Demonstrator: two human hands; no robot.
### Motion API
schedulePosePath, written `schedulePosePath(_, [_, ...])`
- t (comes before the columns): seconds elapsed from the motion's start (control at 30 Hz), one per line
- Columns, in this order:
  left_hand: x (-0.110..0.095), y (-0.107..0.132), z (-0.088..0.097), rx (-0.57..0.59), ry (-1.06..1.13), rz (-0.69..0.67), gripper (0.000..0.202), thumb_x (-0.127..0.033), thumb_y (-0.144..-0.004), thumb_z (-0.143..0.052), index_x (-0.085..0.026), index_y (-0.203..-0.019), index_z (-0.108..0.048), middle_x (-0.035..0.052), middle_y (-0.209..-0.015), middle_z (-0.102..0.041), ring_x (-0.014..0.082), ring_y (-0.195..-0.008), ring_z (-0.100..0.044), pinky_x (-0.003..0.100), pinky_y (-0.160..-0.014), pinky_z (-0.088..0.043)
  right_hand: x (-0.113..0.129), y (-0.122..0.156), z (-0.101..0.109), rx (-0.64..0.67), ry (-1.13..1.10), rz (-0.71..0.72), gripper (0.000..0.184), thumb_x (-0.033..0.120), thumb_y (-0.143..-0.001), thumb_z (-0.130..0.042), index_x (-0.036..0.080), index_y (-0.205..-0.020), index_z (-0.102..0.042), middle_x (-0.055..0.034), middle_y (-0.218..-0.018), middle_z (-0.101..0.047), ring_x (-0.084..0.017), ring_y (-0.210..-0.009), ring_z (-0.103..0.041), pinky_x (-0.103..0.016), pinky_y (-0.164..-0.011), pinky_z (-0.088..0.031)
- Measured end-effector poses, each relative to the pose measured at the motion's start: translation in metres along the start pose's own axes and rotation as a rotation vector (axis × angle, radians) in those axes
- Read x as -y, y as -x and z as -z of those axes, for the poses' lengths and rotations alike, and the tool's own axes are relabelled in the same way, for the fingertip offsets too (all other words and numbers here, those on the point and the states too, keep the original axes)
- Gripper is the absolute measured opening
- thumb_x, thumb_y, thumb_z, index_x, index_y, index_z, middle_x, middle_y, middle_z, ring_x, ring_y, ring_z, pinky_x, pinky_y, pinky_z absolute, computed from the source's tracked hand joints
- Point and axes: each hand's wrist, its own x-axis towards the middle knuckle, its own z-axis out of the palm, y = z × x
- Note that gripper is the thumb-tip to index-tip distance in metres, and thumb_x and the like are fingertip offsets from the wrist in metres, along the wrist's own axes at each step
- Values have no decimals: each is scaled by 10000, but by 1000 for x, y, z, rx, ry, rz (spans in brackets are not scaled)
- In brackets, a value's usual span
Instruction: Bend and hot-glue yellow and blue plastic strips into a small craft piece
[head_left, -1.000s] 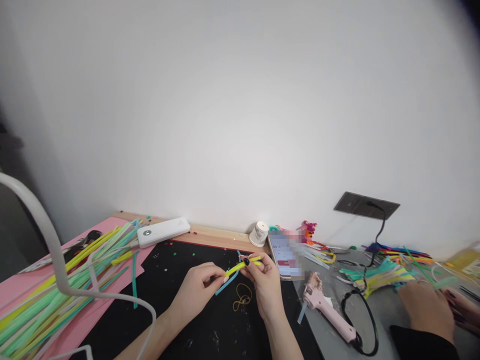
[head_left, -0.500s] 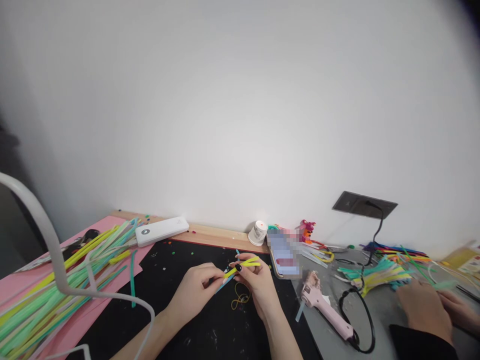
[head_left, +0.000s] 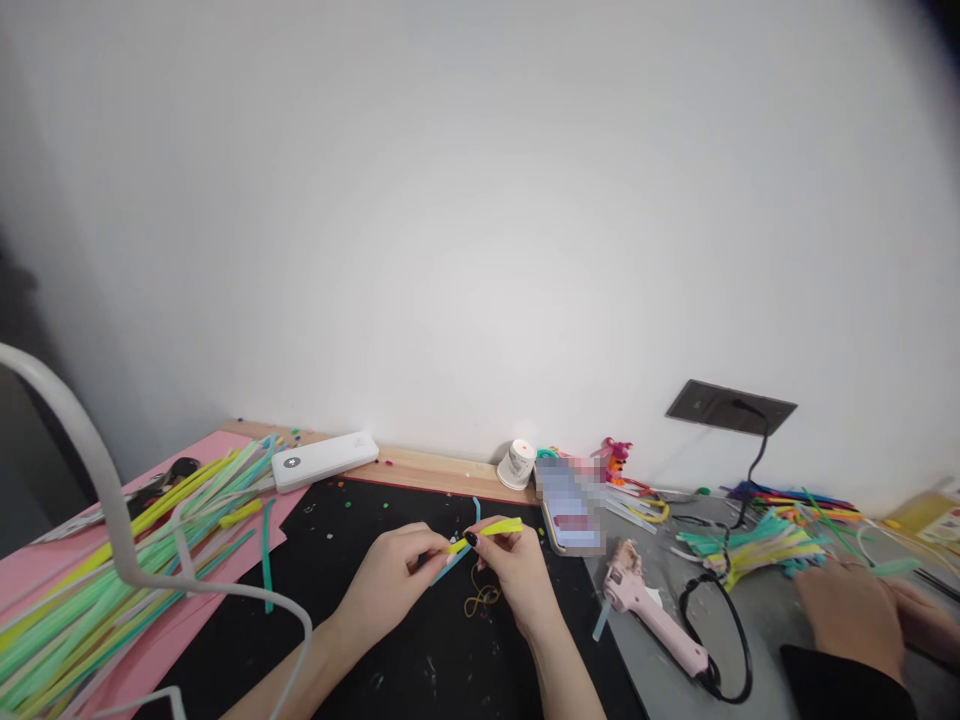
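Note:
My left hand (head_left: 394, 575) pinches one end of a bent yellow pipe cleaner (head_left: 504, 528) between thumb and fingertips. Close beside it, my right hand (head_left: 517, 575) is closed on the same yellow strand, its dark-nailed thumb pressed along it, and the far end sticks out past the fingers. A light blue pipe cleaner (head_left: 451, 568) runs beneath the yellow one, between the two hands, partly hidden by the fingers. Below the right fingers, a thin yellowish-brown loop (head_left: 481, 602) lies on the black mat (head_left: 420, 680).
Many pipe cleaners (head_left: 150, 570) lie on pink paper at left, behind a white bent tube (head_left: 112, 500). A white device (head_left: 326, 462), paper cup (head_left: 517, 464) and phone (head_left: 570, 510) stand near the wall. Right are a pink glue gun (head_left: 652, 615) and another person's hands (head_left: 851, 610).
The two yellow strands, spread apart at the right end before, now lie together. My right fingers have shifted slightly along them; the left hand has hardly moved.

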Motion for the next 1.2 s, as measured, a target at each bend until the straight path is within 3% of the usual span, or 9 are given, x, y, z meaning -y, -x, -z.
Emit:
schedulePosePath(0.27, [3, 0, -1, 2, -35, -28, 181, -270, -837, -516, -189, -735, -642, -33, -686, -531, 81, -512, -385, 198, -489, -270, -2, 1, -4, -12, -27, 10, 55, 199, -678, -687, 161, -714, -706, 14, -591, -606, -76, -467, -467, -198, -467, -353])
schedulePosePath(0.7, [0, 1, 3, 11, -31, -106, 196, -231, -868, -483, -220, -791, -663, -13, -755, -600, 110, -627, -513, 199, -564, -347, -2, 2, 1, 77, -50, 13, 103, 154, -650, -703, 180, -749, -711, -8, -683, -657, -101, -552, -505, -197, -493, -399])
schedulePosePath(1.2, [-1, 1, 4, 23, -41, -104, 208, -223, -869, -472, -225, -820, -675, -8, -768, -610, 114, -654, -549, 199, -594, -373, 0, 3, 2, 75, 11, 10, 119, 174, -636, -690, 174, -752, -714, -41, -777, -680, -134, -580, -549, -239, -514, -429])
